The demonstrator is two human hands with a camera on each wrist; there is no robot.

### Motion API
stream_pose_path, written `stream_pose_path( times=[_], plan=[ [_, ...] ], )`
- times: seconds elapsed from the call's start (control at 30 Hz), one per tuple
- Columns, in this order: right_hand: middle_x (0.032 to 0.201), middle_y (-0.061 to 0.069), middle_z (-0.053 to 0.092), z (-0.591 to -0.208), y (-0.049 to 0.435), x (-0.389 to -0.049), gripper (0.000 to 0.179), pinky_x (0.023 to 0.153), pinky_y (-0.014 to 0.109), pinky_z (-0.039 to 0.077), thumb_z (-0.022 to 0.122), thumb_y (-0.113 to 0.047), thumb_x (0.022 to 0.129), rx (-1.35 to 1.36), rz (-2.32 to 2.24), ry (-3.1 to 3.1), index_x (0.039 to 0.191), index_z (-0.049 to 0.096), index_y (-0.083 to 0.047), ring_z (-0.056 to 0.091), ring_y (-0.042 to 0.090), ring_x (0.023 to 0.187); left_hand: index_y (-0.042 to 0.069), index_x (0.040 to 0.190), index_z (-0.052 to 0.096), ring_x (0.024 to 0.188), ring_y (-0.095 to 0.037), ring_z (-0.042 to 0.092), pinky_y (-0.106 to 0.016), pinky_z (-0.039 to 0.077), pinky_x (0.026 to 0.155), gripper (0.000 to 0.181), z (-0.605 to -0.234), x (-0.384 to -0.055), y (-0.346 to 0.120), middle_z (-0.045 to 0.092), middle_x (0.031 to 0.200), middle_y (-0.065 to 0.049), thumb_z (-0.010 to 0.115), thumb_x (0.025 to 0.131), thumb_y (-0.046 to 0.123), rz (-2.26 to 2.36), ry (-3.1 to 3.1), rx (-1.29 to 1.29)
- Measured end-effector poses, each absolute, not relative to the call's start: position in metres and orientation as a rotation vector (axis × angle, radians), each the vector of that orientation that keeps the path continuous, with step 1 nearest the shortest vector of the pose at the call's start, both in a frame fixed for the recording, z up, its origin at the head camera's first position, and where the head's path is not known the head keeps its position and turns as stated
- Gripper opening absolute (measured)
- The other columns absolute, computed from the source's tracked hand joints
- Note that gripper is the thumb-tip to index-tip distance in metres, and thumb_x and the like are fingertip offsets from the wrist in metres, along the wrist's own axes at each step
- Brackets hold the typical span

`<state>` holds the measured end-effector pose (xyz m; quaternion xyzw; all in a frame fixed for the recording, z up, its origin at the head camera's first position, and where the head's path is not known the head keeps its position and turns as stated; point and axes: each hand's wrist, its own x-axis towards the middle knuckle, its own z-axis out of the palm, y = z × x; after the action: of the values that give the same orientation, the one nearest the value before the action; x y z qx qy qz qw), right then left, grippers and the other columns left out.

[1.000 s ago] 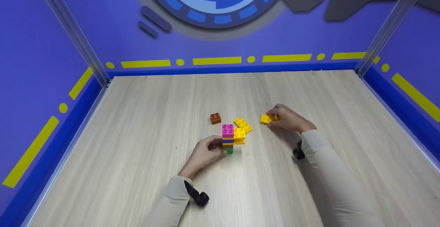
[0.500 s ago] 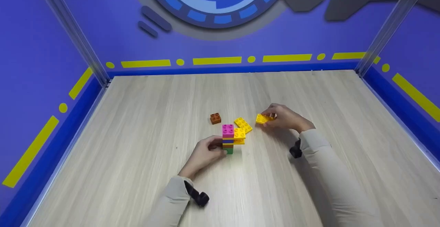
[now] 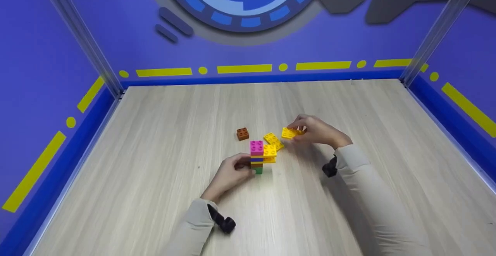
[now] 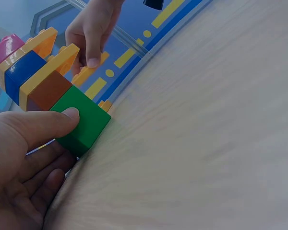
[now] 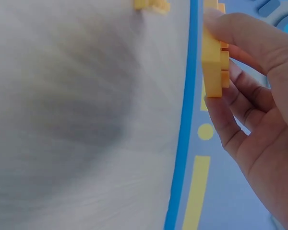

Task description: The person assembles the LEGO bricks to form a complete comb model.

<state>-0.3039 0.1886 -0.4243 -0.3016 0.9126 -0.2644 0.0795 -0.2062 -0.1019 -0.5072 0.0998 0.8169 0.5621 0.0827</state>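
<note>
My left hand (image 3: 231, 174) grips the lowest part of an upright brick tower (image 3: 256, 147). In the left wrist view its thumb presses on the green brick (image 4: 82, 120) at the bottom. Above that come a brown brick (image 4: 49, 91), a yellow plate, a blue brick (image 4: 25, 69), another yellow plate and a pink brick on top. Both yellow plates jut out to the right. My right hand (image 3: 319, 131) pinches a flat yellow studded brick (image 5: 212, 62) between thumb and fingers, held above the table in the right wrist view.
Just behind the tower a loose yellow plate (image 3: 273, 139) lies on the wooden table (image 3: 162, 140). A brown brick (image 3: 243, 133) stands a little to its left. Blue printed walls (image 3: 244, 56) enclose the table at the back and sides.
My right hand has moved left with the yellow brick, closer to the loose yellow plate and the tower. The left hand and the tower have stayed put.
</note>
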Motion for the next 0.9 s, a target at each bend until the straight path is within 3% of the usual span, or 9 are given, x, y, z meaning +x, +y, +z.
stream_pose_path(
  times=[0.9],
  plan=[
    [0.107,0.002,0.061,-0.384,0.153,-0.278,0.038,0.088,0.035,0.055,0.071,-0.025,0.087,-1.169,-0.839,2.617,0.123,0.066,-0.015,0.060,0.019,0.098,0.014,0.124,0.062,0.111,-0.020,0.061,-0.037,0.048,0.098,0.045,-0.506,-0.206,-0.102,0.065,0.121,-0.005,0.073,0.080,0.013,1.702,2.420,0.305]
  ],
)
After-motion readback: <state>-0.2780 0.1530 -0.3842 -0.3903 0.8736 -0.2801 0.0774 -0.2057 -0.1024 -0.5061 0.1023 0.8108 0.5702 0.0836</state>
